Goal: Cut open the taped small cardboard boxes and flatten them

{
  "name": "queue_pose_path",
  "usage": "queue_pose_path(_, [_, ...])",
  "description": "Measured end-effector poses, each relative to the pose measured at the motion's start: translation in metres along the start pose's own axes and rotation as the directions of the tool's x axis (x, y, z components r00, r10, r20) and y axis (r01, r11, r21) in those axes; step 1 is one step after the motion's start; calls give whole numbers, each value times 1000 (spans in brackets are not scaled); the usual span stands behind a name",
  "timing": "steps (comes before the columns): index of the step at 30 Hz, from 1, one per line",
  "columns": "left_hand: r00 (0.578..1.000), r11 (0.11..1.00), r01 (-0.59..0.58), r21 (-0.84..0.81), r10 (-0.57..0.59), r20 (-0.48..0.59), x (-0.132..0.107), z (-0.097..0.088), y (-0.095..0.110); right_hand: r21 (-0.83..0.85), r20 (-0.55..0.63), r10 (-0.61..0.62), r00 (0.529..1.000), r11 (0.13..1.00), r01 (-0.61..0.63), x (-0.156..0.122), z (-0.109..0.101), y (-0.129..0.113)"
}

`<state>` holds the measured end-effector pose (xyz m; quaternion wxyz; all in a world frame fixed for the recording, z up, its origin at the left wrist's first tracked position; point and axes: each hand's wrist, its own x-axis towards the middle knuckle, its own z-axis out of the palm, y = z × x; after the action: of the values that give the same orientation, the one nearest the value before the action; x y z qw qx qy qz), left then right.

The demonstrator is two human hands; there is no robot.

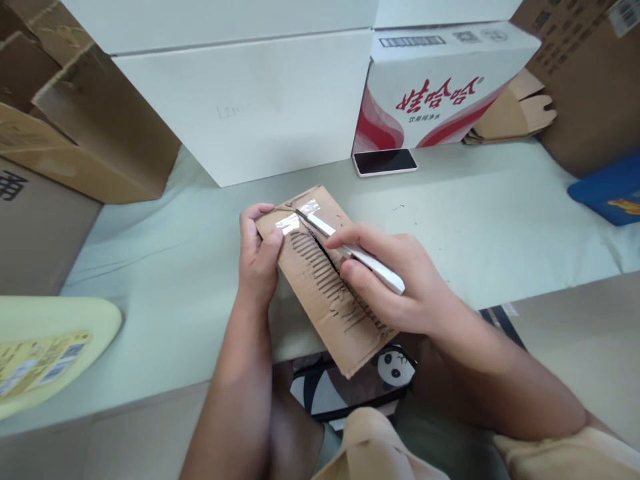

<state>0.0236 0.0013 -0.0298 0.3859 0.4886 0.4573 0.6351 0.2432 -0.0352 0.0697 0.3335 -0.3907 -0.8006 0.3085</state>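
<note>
Centrally, a flat brown cardboard box (320, 297) is held tilted over the near edge of the pale table (500, 220). The left hand (257, 257) is closed round the box's left edge, thumb pressed on its taped top. The right hand (400, 290) is clamped on a slim white cutter (350, 250) lying along the box's torn seam, with its tip at the tape. Beyond the box lies a dark phone (385, 161) in front of a red-printed carton (440, 87) and a large white carton (250, 100)

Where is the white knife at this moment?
Head view, centre: the white knife is in the right hand, its tip on the seam of the cardboard box that the left hand grips.
</note>
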Motion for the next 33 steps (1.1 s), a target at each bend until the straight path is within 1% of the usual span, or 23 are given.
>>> queue_pose_path(5, [1000, 1000, -3, -1, 3, 5, -1, -1, -1, -18, 24, 58, 998, 998, -58, 2, 2, 1])
queue_pose_path(8, [1000, 1000, -10, 26, 9, 29, -1, -2, -2, 40, -11, 98, 995, 994, -98, 0, 2, 2])
queue_pose_path(11, [1000, 1000, 1, 23, -1, 15, -2, -1, -2, 76, -37, 111, 993, 991, -108, -1, 2, 2])
queue_pose_path(17, [999, 1000, -18, 1, 18, -34, -2, 2, 0, -28, 37, 110, 993, 994, -109, 2, 2, -1])
queue_pose_path(19, [999, 1000, -1, -9, 0, -46, -2, 3, 1, 4, 28, 118, 993, 993, -118, 2, 2, -1])
queue_pose_path(23, [999, 1000, 0, -10, 0, -46, -2, 3, 2, 120, -38, 145, 989, 983, -140, -2, 3, 1])
queue_pose_path(28, [998, 1000, 18, 7, -18, -61, -2, 2, -1, 149, -55, 151, 987, 979, -142, -5, 3, 1])
queue_pose_path(30, [998, 1000, 15, 11, -15, -58, -2, 2, -2, 133, -35, 149, 988, 981, -143, -4, 2, 1])
queue_pose_path(33, [999, 1000, 18, 13, -18, -32, -2, 1, -3, 99, 30, 167, 986, 981, -169, -1, 1, 0])
